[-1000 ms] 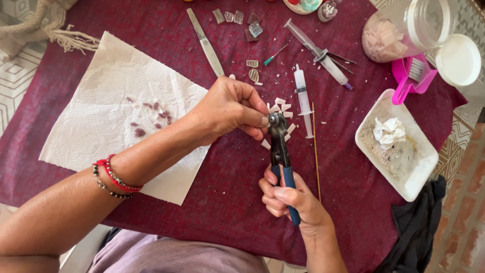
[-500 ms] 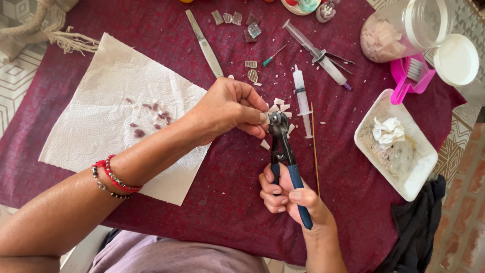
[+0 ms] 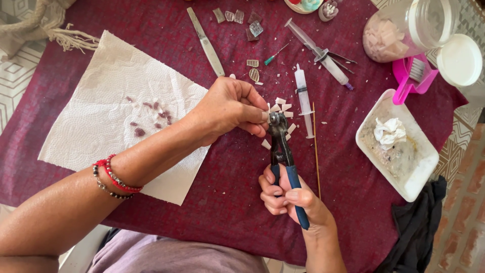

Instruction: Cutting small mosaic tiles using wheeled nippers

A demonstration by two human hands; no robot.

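My right hand (image 3: 290,199) grips the blue handles of dark metal nippers (image 3: 281,144), whose jaws point away from me. My left hand (image 3: 230,108) pinches a small pale tile piece (image 3: 264,115) and holds it at the jaws. Several white tile chips (image 3: 283,105) lie on the maroon tablecloth (image 3: 212,192) just past the jaws. Red and beaded bracelets (image 3: 112,177) sit on my left wrist.
A white paper towel (image 3: 108,121) with small purple bits lies at left. Two syringes (image 3: 303,96), a thin wooden stick (image 3: 317,151) and a metal file (image 3: 206,41) lie beyond my hands. At right stand a white tray (image 3: 424,167), a pink brush (image 3: 411,78), a jar of chips (image 3: 399,30) and its lid (image 3: 458,59).
The nipper handles have spread a little wider in my right hand, which shifted slightly down. My left hand stays at the jaws.
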